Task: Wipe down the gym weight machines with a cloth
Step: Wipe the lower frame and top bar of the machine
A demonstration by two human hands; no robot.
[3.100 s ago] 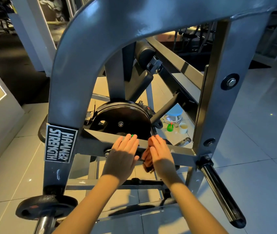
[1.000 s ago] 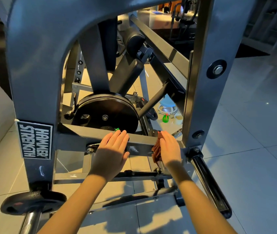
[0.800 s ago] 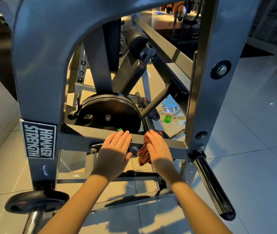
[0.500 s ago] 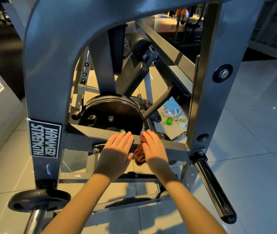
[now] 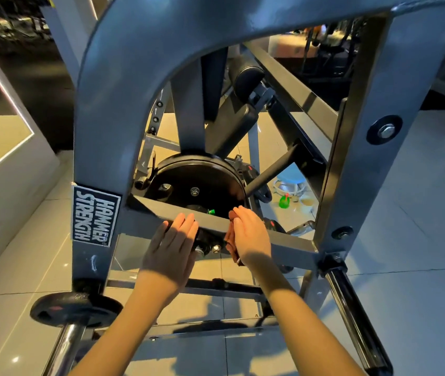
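Right hand (image 5: pixel 251 234) — flat — presses cloth (image 5: pixel 231 241) on crossbar (image 5: pixel 210 220).

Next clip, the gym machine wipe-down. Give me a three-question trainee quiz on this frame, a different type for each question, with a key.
1. Multiple choice: which hand presses the cloth against the crossbar? A) left hand B) right hand C) both
2. True or false: the left hand lies flat on the crossbar with straight fingers, holding nothing.
3. Fill in: the label on the frame post reads "Hammer ____".
Key: 1 B; 2 true; 3 Strength.
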